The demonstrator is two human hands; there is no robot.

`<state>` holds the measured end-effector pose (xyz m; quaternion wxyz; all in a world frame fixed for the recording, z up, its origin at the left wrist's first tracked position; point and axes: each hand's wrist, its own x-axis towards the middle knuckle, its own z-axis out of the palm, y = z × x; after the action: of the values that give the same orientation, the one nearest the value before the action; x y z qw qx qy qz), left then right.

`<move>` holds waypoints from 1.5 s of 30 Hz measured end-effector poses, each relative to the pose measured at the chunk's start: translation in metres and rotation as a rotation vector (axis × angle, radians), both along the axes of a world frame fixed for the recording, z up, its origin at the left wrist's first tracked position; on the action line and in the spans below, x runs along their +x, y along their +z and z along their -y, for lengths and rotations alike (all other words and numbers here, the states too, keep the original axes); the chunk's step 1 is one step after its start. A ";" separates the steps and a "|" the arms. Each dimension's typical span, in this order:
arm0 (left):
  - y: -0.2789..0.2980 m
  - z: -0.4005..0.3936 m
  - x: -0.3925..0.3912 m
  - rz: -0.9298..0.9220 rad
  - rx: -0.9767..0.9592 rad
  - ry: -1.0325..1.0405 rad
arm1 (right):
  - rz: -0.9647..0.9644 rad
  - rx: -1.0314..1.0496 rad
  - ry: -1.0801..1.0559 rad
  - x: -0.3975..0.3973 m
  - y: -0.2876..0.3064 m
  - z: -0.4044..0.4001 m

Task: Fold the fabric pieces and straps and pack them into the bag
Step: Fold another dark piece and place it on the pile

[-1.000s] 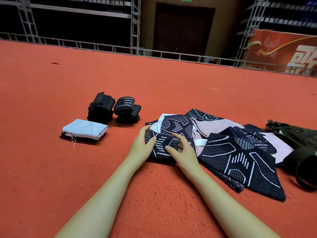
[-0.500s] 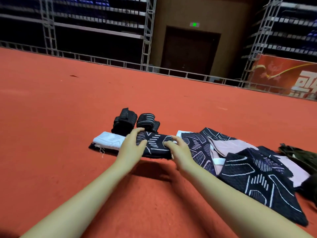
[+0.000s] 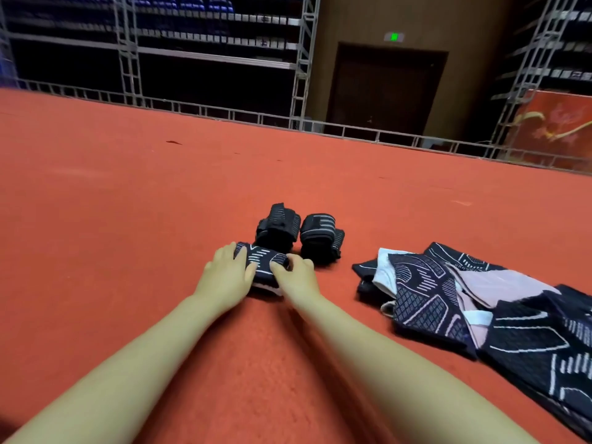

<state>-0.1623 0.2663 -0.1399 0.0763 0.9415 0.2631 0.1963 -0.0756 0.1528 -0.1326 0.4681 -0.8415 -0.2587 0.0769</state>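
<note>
Open red carpet floor (image 3: 128, 219) lies left of and beyond everything. Two rolled black straps with grey stripes (image 3: 299, 233) stand just behind the small folded dark patterned fabric bundle (image 3: 262, 264), blocking passage forward. A loose heap of dark patterned and pale pink fabric pieces (image 3: 464, 299) fills the right, with a bare gap between.

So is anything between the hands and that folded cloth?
No. Both the left hand and right hand already rest on the folded cloth, one at each end. No bag is in view, so that path can't be judged.
</note>
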 end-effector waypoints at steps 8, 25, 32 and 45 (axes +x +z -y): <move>0.022 0.054 0.000 0.230 -0.042 -0.187 | 0.449 -0.069 0.001 0.019 0.006 0.138; 0.014 0.191 0.101 0.483 -0.924 -0.282 | 0.725 -0.429 -0.166 0.057 -0.029 0.229; -0.012 0.202 0.121 0.577 -0.920 -0.405 | 0.703 -0.169 -0.141 0.067 -0.034 0.231; -0.019 0.203 0.118 0.514 -0.481 -0.324 | 0.513 0.331 -0.131 0.066 -0.013 0.252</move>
<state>-0.0438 0.0638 -0.1588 0.3886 0.8460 0.1218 0.3441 -0.0091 -0.0989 -0.1456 0.5219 -0.7607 -0.3229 -0.2115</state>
